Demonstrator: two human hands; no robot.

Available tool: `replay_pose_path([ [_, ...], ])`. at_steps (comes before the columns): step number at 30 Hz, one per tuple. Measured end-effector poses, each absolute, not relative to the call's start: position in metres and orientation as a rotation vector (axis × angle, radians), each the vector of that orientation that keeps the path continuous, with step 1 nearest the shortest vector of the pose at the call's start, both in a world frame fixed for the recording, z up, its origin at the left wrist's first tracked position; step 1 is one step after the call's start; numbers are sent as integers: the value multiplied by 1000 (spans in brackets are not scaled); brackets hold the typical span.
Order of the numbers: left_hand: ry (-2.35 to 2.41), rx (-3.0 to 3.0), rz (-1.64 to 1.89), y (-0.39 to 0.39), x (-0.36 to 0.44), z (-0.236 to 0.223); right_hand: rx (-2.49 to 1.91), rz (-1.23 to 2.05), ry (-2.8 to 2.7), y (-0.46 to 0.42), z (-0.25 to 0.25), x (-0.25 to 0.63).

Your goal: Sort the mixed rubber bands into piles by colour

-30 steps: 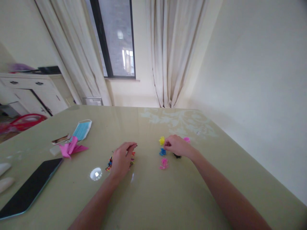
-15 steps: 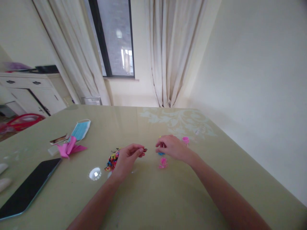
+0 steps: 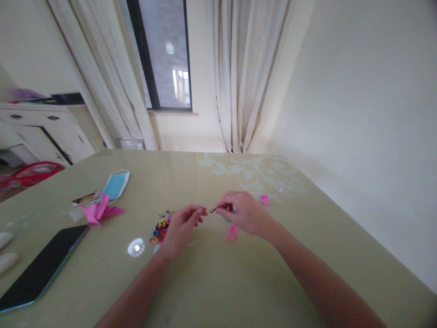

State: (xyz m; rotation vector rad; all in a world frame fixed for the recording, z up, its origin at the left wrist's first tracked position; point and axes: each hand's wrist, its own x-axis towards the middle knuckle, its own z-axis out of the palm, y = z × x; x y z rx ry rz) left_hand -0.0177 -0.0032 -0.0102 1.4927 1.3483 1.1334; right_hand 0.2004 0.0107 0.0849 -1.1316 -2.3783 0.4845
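My right hand [image 3: 244, 213] pinches a small dark loop, which looks like an elastic band [image 3: 212, 210], between thumb and fingers. The band sticks out to the left, close to the fingertips of my left hand [image 3: 184, 224]. The left thumb and fingers are pressed together in a pinch; whether something tiny is between them I cannot make out. Partly behind the left hand lies a heap of multicoloured small bands [image 3: 160, 229]. A little pink bunch of bands [image 3: 232, 232] rests below the right hand, and a bit of blue [image 3: 234, 210] shows behind its fingers.
A small pink cup [image 3: 264, 199] stands beyond my right hand. On the left lie a clear shiny dome [image 3: 135, 247], a dark phone [image 3: 44, 264], a pink folded paper shape [image 3: 101, 211] and a blue face mask [image 3: 116, 184]. A wall borders the table [image 3: 218, 291] on the right.
The dark band was at my left fingertips and is now in my right fingers. My right hand has moved slightly left and closed; my left hand has barely moved.
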Motion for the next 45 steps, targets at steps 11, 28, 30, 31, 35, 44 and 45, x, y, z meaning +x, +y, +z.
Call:
replay_pose_path([
  [11,2121,2179,410,-2,-43,-20,-1026,605,-2118,-24,134,228],
  [28,2130,2248,378,-1,-42,-22,-1070,466,-2171,-34,144,232],
  [30,2132,2261,371,-1,-42,-22,-1081,460,-2173,-35,144,232],
  [31,2135,2264,367,-1,-42,-22,-1085,453,-2175,-35,144,231],
  [35,2131,2261,351,-1,-42,-21,-1119,413,-2211,-32,145,235],
  [44,2109,2270,535,1,-42,-20,-1677,224,-2571,26,103,266],
  [45,2098,2261,575,1,-43,-21,-1779,228,-2601,34,95,269],
])
